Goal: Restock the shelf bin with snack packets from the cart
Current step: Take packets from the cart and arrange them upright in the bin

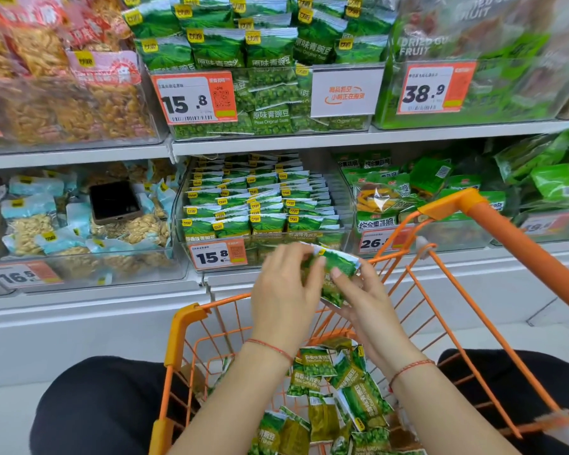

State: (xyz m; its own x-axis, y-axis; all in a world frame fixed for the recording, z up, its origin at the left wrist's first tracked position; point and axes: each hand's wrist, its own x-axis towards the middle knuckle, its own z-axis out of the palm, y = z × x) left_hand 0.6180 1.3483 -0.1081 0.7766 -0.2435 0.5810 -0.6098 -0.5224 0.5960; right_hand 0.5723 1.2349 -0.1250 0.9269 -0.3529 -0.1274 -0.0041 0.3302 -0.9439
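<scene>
Both hands meet above the far end of an orange wire cart (191, 326), just in front of the lower shelf. The left hand (284, 290) and right hand (358, 297) share a small stack of green pea packets (334, 274), held tilted; each grip is closed on the stack, the left fingers curled over its near face and the right fingers pressed along its lower edge, with a white packet end sticking out at the top. A thin red cord circles each wrist. The stack sits just before the clear shelf bin (260, 205), whose front carries a 15.8 price tag (217, 256); the bin holds neat upright rows of the same green packets, filled nearly to the front wall. More loose packets (329, 392) lie jumbled in the bottom of the cart, below the forearms. The cart's orange handle (519, 234) runs off to the right. In the bin to the left, a dark phone (114, 201) lies on pale blue nut packets. The upper shelf shows another bin of green pea bags behind a second 15.8 tag. Dark-clad knees flank the cart.
</scene>
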